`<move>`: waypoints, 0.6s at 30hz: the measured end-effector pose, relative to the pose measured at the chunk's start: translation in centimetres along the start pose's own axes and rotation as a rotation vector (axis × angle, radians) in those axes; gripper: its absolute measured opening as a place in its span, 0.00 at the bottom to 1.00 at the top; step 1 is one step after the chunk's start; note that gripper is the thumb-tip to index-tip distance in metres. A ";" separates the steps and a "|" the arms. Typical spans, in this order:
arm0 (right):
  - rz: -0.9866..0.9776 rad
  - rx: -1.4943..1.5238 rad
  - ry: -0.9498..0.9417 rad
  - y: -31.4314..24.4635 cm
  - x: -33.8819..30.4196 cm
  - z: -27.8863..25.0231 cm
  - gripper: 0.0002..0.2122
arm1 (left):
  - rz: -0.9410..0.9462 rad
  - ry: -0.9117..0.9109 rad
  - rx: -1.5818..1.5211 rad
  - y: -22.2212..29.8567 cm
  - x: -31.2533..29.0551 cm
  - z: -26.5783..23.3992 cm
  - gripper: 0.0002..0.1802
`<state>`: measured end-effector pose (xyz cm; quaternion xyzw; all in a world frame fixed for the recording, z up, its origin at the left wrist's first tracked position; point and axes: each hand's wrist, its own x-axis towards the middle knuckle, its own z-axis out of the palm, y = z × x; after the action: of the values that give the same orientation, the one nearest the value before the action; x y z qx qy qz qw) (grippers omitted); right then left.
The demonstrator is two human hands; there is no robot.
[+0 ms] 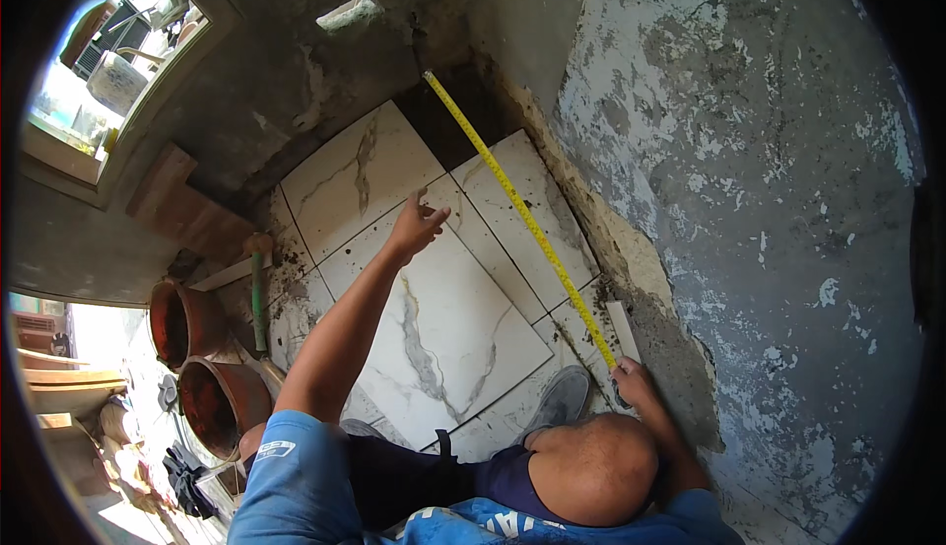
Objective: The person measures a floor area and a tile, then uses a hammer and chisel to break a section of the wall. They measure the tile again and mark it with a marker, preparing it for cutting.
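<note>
A yellow tape measure (525, 212) stretches across the floor, its far end at the dark corner by the walls. My right hand (634, 384) grips its near end beside my right knee. My left hand (418, 227) reaches forward over the white marble-patterned tiles with its fingers apart, holding nothing. Below it lies a large white tile (463, 299) with grey and gold veins. Beyond that is another veined tile (340, 166), and a narrower tile (522, 190) runs beneath the tape along the right wall.
A dark untiled patch (443, 121) fills the far corner. Two reddish-brown buckets (183, 320) lean at the left, near a green-handled hammer (258, 294). A brown wood-look board (187, 205) rests against the left wall. On the right rises a peeling wall (759, 200).
</note>
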<state>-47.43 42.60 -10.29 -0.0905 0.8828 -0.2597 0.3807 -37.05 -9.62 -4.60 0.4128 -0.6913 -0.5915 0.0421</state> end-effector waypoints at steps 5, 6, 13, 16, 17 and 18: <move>-0.027 -0.092 0.039 -6.6 7.2 0.0 0.11 | 0.253 -0.236 0.701 -3.4 -2.8 -6.0 0.45; -0.057 -0.121 0.081 -7.0 8.5 0.3 0.11 | 0.254 -0.254 0.786 -3.9 -3.5 -7.2 0.45; 0.085 -0.042 0.014 -8.4 14.4 1.9 0.11 | 0.163 -0.229 0.800 -3.5 -9.4 -14.8 0.43; 0.063 -0.056 0.018 -8.5 15.9 2.8 0.07 | 0.130 -0.169 0.778 -5.6 -10.6 -17.1 0.45; 0.062 -0.050 0.003 -9.1 16.1 3.1 0.07 | 0.127 -0.145 0.780 -6.6 -11.0 -17.9 0.45; 0.061 -0.045 -0.012 -9.7 16.3 3.4 0.06 | 0.125 -0.121 0.782 -7.5 -11.4 -18.6 0.45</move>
<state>-56.69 27.24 -17.32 -0.0734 0.8886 -0.2277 0.3915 -15.48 -16.83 -0.59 0.3194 -0.8892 -0.3035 -0.1232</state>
